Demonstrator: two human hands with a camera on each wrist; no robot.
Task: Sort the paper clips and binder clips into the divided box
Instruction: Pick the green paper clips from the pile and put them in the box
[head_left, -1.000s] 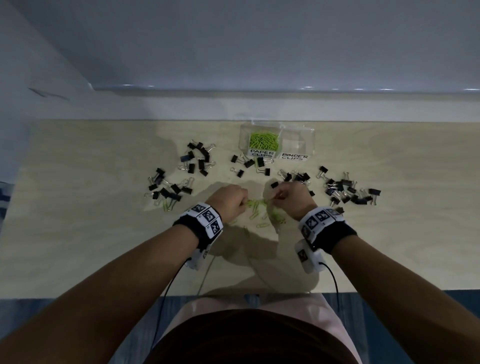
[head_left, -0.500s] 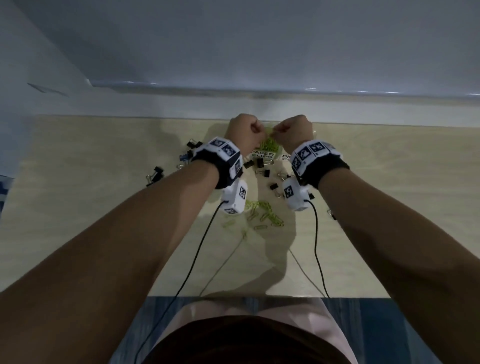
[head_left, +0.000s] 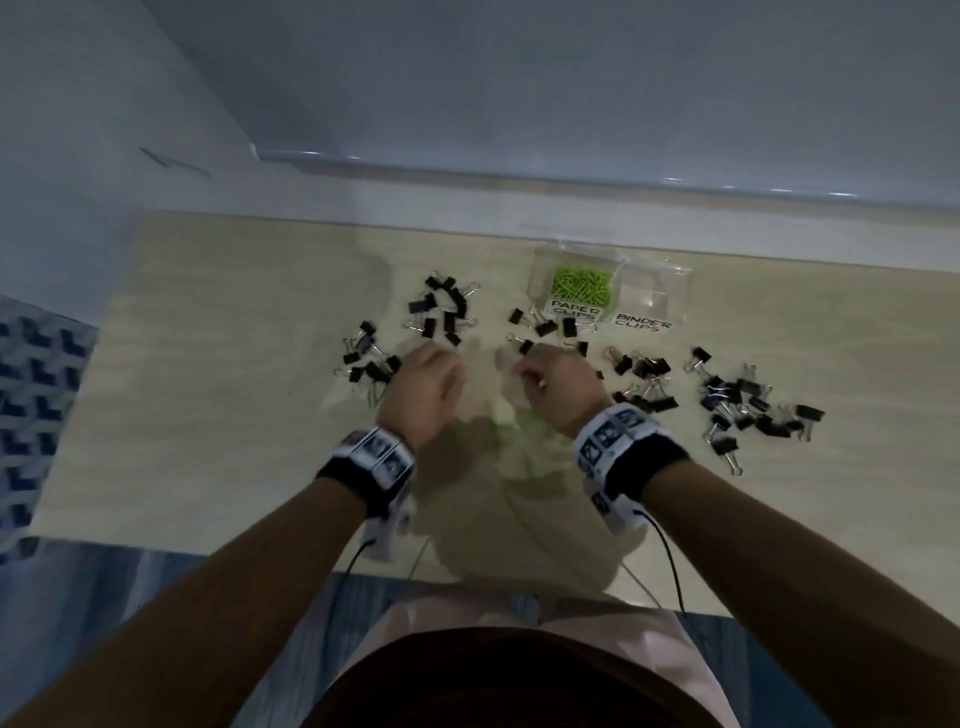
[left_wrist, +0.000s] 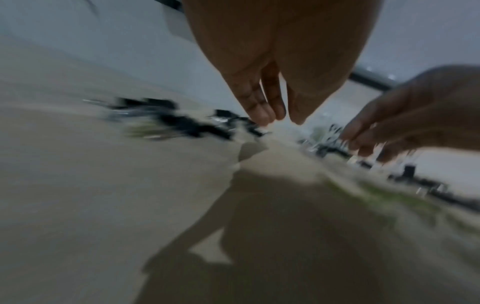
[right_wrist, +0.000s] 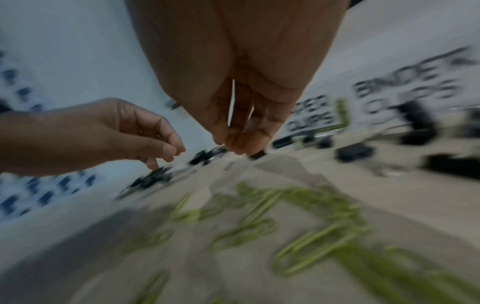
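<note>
The clear divided box (head_left: 655, 283) stands at the back of the table. Its left compartment, labelled PAPER CLIPS, holds green paper clips (head_left: 579, 285); the right one, labelled BINDER CLIPS, looks empty. More green paper clips (head_left: 511, 423) lie loose on the table between my wrists, blurred in the right wrist view (right_wrist: 311, 236). Black binder clips lie in clusters at the left (head_left: 447, 309), in front of the box (head_left: 550, 327) and at the right (head_left: 743, 400). My left hand (head_left: 447, 364) (left_wrist: 280, 119) and right hand (head_left: 540, 376) (right_wrist: 233, 144) hover low over the table, fingers relaxed, holding nothing.
A pale wall with a ledge (head_left: 519, 171) runs behind the wooden table (head_left: 208, 415). A blue patterned floor covering (head_left: 36, 395) shows at the left. Cables (head_left: 667, 561) hang from both wrist cameras over the table's front edge.
Both hands were raised over the box half a second ago, pinching paper clips. They have come back down to the loose paper clips, now holding nothing.
</note>
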